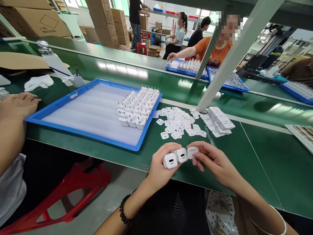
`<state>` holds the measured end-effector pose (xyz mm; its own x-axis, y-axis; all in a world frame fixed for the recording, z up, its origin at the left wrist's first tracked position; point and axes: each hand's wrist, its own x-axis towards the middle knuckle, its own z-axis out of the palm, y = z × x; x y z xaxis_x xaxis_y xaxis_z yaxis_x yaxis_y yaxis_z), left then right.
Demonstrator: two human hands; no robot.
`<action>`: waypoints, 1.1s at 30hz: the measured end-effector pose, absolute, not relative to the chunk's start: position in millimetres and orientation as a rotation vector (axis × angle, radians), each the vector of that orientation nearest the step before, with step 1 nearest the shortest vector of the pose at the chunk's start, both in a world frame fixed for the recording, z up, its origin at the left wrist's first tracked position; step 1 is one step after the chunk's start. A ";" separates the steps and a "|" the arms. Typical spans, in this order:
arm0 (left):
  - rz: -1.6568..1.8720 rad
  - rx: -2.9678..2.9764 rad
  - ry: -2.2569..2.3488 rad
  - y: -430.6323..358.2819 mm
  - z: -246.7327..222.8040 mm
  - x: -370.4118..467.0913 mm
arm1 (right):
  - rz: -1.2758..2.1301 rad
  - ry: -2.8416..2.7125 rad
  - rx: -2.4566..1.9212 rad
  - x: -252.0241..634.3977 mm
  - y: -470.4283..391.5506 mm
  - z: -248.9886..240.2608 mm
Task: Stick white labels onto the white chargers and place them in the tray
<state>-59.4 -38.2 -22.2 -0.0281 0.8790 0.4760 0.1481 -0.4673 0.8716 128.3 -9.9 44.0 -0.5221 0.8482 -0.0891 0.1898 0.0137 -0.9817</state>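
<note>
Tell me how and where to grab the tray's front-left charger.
Probably pinch the charger by its body, below the upright pins, coming from the near left: that corner faces bare tray, while other chargers crowd its right and far sides.

From here it's bright, with pale, tall windows (119, 5) glowing at the back, white glare streaking the long glossy green conveyor belt (85, 59), and the shiny red plastic stool (73, 178) stretched towards the corner
</note>
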 end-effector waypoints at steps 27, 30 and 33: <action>1.543 1.735 1.055 -38.7 -28.4 -58.2 | 1.686 -1.717 -1.168 117.6 -13.6 37.8; 1.538 1.739 1.057 -39.1 -28.4 -58.2 | 1.695 -1.704 -1.180 117.8 -13.5 37.1; 1.540 1.741 1.053 -38.9 -28.0 -58.1 | 1.704 -1.685 -1.188 117.5 -13.5 37.5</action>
<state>-58.1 -38.9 -28.0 0.0211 0.8510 0.5248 0.1802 -0.5196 0.8352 117.5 -13.5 37.5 -0.5196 0.8163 -0.2523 0.2430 -0.1419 -0.9596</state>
